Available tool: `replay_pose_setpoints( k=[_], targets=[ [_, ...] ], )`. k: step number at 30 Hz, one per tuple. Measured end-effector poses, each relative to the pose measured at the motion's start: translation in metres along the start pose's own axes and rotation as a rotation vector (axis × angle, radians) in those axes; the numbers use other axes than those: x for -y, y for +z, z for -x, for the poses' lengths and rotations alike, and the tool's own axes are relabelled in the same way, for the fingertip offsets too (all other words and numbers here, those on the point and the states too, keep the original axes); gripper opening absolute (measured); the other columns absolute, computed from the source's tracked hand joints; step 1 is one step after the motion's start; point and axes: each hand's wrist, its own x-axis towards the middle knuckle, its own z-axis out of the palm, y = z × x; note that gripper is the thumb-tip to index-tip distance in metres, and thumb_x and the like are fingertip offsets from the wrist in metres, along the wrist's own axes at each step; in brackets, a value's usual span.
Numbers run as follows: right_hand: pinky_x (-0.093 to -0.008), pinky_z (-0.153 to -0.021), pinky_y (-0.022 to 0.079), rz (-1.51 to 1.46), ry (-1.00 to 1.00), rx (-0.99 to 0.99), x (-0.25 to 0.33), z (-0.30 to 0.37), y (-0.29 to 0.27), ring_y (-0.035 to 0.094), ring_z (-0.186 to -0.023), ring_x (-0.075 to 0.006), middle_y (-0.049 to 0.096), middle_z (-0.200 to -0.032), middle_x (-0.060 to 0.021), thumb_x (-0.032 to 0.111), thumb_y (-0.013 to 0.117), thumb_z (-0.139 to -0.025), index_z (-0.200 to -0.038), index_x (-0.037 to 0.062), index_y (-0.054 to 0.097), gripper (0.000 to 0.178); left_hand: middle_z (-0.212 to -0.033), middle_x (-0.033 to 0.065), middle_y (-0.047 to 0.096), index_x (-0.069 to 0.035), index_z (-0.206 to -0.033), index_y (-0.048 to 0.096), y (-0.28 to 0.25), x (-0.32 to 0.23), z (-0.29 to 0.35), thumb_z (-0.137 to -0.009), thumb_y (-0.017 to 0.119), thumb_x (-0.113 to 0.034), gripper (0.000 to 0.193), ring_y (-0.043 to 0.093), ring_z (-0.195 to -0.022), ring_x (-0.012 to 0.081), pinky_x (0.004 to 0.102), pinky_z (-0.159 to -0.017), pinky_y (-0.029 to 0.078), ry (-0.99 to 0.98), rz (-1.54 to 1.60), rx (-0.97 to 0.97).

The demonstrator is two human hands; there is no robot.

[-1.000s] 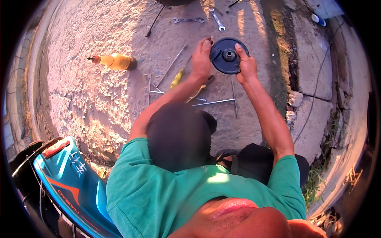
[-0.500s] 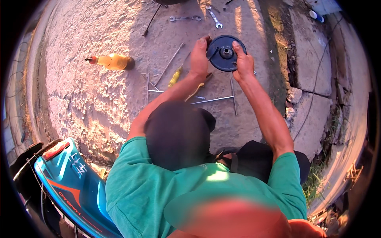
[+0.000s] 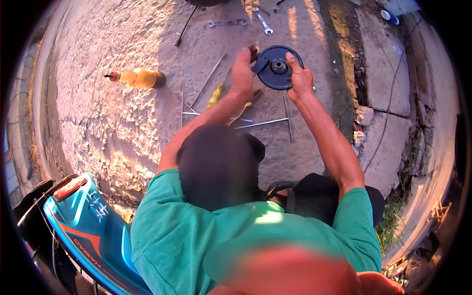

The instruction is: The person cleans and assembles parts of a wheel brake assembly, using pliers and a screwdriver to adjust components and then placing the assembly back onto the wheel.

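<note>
A round black brake plate (image 3: 274, 81) with a raised rim and a metal hub piece (image 3: 279, 67) at its centre is held up over the ground. My right hand (image 3: 301, 81) grips its right side, thumb lying on the face and the other fingers mostly hidden behind. At its left edge, by a short dark arm on the plate, is my left hand (image 3: 242, 73), fingers bent around that side with their dark tips partly hidden. Below my left forearm lie a screwdriver with a yellow handle (image 3: 215, 95) and yellow-handled pliers (image 3: 241, 114).
Wrenches (image 3: 263, 22) lie on the rough concrete (image 3: 108, 113) ahead, with T-handle bars (image 3: 268, 123) nearer. An orange-yellow bottle (image 3: 140, 77) is at left. A blue vehicle panel (image 3: 93, 226) stands at lower left; a broken concrete edge (image 3: 364, 115) runs along the right.
The brake plate has shifted very slightly left and down in view, as has the background. The fingertips of my left hand have loosened a little from the plate's rim; my right hand keeps its grip.
</note>
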Motion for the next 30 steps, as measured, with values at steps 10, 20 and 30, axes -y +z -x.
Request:
replay_pose_setpoints(
  k=[10, 20, 30],
  targets=[
    [-0.0369, -0.085, 0.061, -0.02, -0.028, -0.016, 0.001, -0.002, 0.007, 0.071, -0.095, -0.0198, 0.072, -0.11, -0.0116, 0.027, 0.086, -0.087, -0.119, -0.0049, 0.065, 0.049, -0.141, 0.0156, 0.058, 0.001, -0.146, 0.051, 0.004, 0.009, 0.006, -0.11, 0.043, -0.048, 0.061, 0.055, -0.131, 0.0275, 0.0429, -0.116, 0.039, 0.068, -0.087, 0.034],
    [-0.0369, -0.085, 0.06, -0.028, 0.017, 0.008, -0.001, 0.0, 0.003, 0.07, -0.096, -0.0207, 0.071, -0.112, -0.012, 0.028, 0.087, -0.086, -0.123, -0.0046, 0.064, 0.054, -0.139, 0.0157, 0.059, 0.0, -0.145, 0.051, -0.002, -0.018, -0.012, -0.11, 0.042, -0.05, 0.062, 0.056, -0.13, 0.028, 0.0486, -0.112, 0.041, -0.077, 0.059, 0.023],
    [-0.0365, -0.085, 0.06, -0.024, 0.031, 0.007, -0.01, 0.003, 0.003, 0.071, -0.096, -0.0207, 0.071, -0.113, -0.0134, 0.03, 0.087, -0.086, -0.122, -0.0046, 0.064, 0.055, -0.138, 0.0148, 0.059, 0.0, -0.141, 0.054, -0.012, -0.017, -0.021, -0.109, 0.038, -0.054, 0.065, 0.056, -0.13, 0.0305, 0.0472, -0.109, 0.042, -0.103, 0.101, -0.081]
  ],
)
